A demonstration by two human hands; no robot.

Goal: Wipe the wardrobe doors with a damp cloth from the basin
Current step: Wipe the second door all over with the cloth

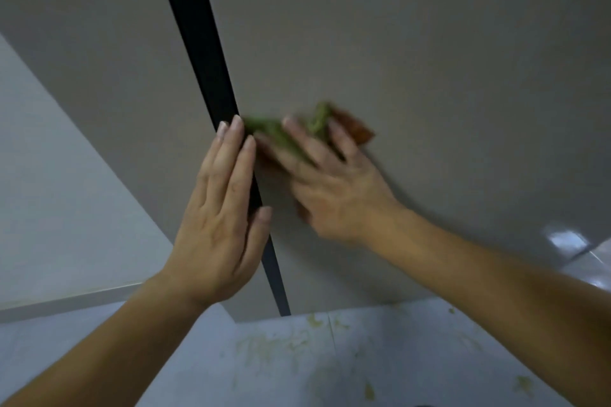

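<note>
Fingers (299,139) of the right hand (334,185) are spread flat over a green and orange cloth (267,132), which is pressed against the grey wardrobe door (413,59). The left hand (218,208) is laid with straight, closed fingers along the black strip (198,43) beside it. Yellowish stains are seen on the floor (297,357).

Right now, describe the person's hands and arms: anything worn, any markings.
The left hand and right hand are bare: no gloves, rings, watch or bracelet. The left forearm and right forearm show no sleeve up to the frame edge. Left nails look plain, unpainted; the right hand is motion-blurred.
</note>
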